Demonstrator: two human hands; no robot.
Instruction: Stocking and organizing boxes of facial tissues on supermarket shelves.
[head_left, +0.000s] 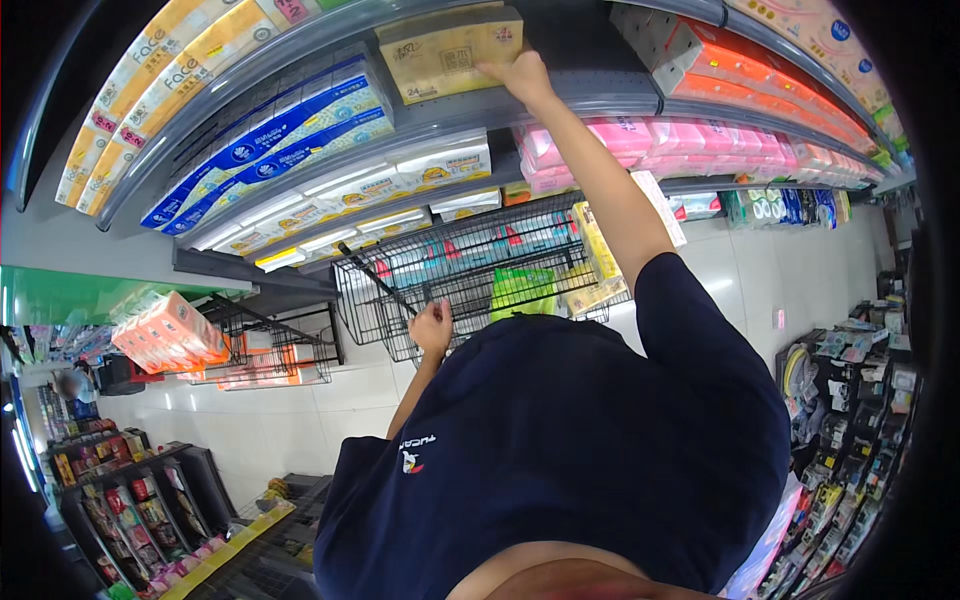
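Note:
My right hand (526, 81) reaches up to a shelf and grips the right end of a gold tissue pack (427, 61). The thumb lies on the pack's front; the other fingers are mostly hidden. The pack sits at the shelf's front, and dark bare shelf shows to its right. Lower down, my left hand (433, 327) is closed around the end of the black handle (379, 279) of a wire shopping cart (457, 296). Inside the cart are a bright green package (523, 292) and yellow packs (595, 240), partly hidden by my right arm.
Blue-and-white tissue packs (277, 142) stand left of the gold pack, orange packs (750, 82) to the right. Pink packs (592, 146) fill a lower shelf. Another wire cart (277, 341) holding orange packs stands at left. A person (75, 386) is farther off, beyond it.

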